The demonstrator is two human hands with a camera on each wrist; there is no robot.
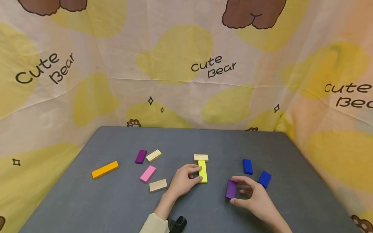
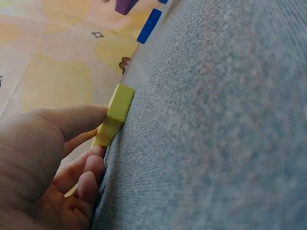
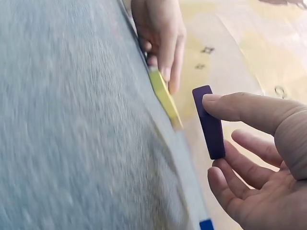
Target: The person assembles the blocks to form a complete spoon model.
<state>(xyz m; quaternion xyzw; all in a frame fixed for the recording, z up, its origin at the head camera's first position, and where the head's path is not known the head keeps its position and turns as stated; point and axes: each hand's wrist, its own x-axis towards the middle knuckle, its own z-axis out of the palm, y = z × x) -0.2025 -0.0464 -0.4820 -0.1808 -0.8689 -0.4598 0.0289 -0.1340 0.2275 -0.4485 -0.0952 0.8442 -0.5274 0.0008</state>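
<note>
Just right of the table's middle, a long yellow block (image 1: 202, 172) lies flat with its far end at a plain wooden block (image 1: 201, 158), the two forming a T. My left hand (image 1: 184, 180) holds the yellow block at its left side with thumb and fingers; the left wrist view shows the thumb against the yellow block (image 2: 115, 114). In my right hand (image 1: 253, 198), a purple block (image 1: 231, 189) is pinched between thumb and fingertips. The right wrist view shows this purple block (image 3: 209, 123) apart from the yellow one.
Two blue blocks (image 1: 248, 166) lie beyond and beside my right hand. On the left are an orange block (image 1: 105, 170), a dark magenta block (image 1: 141, 156), a pink block (image 1: 148, 174) and two wooden blocks (image 1: 158, 185). A patterned cloth (image 1: 175, 94) hangs behind the grey table (image 1: 87, 207).
</note>
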